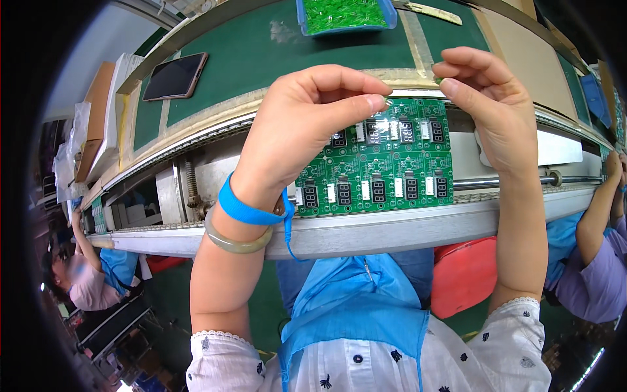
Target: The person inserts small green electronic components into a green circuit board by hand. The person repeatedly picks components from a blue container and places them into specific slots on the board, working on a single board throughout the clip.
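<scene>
I look down at a green circuit board panel [382, 163] lying on the metal rails of a conveyor line [366, 232], just in front of me. The panel carries rows of small black number displays and white connectors.

My left hand [307, 124] hovers over the panel's left part and hides that corner; its thumb and forefinger are pressed together at the tips above the far edge of the panel, but I cannot tell what, if anything, is between them. A blue wrist strap [245, 209] with a cord and a pale bangle [235, 243] sit on that wrist.

My right hand [490, 111] is at the panel's far right corner, fingers curled, thumb and forefinger pinching a tiny green part [440, 81].

Beyond the rails runs a green belt [248, 59]. On its far side stands a blue tray [345, 14] filled with small green parts. To the far left a dark phone [175, 76] lies flat on the belt.

Below the rails, to the right, is a red stool seat [464, 274]. Other workers' arms show at both the left and the right edges.
</scene>
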The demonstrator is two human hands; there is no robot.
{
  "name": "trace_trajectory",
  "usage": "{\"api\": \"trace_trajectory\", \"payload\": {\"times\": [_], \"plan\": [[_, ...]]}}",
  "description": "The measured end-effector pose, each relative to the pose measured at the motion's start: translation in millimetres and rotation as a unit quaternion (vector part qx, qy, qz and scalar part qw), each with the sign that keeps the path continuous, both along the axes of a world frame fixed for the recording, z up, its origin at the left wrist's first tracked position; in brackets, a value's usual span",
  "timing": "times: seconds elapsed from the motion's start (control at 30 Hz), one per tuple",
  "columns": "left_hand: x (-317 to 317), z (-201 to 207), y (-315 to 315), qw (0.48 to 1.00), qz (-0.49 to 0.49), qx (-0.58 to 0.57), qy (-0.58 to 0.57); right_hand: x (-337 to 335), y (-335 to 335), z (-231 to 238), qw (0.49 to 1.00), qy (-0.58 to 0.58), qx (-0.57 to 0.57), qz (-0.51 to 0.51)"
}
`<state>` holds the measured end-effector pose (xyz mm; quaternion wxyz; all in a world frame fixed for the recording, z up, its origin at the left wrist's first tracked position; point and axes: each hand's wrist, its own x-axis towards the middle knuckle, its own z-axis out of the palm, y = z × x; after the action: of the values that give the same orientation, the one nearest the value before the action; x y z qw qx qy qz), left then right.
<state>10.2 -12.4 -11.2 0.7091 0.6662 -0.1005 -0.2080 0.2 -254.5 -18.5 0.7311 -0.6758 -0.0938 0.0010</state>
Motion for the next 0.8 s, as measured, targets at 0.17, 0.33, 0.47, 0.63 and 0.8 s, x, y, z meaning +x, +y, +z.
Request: {"api": "trace_trajectory", "payload": {"times": [0.17,0.33,0.47,0.63,0.8], "plan": [[0.1,-1.6,2.9,1.0,0.005,0.012,-0.01,-6.8,3.9,2.0,0.995,-0.017,-0.082,-0.047],[-0.4,-3.8,3.8,0.999,0.009,0.044,-0.011,-14.6,7.4,3.2,0.986,-0.066,-0.149,-0.044],[-2.3,-4.1,0.5,0.999,-0.01,0.036,-0.015,-20.8,15.1,8.4,0.982,-0.081,-0.169,-0.03],[-7.0,1.2,-5.1,0.998,-0.043,0.027,0.026,-21.3,25.1,7.8,0.969,-0.163,-0.186,0.013],[-8.1,0.8,-4.4,0.998,-0.044,0.006,0.042,-21.4,27.0,5.7,0.962,-0.186,-0.196,0.03]]}}
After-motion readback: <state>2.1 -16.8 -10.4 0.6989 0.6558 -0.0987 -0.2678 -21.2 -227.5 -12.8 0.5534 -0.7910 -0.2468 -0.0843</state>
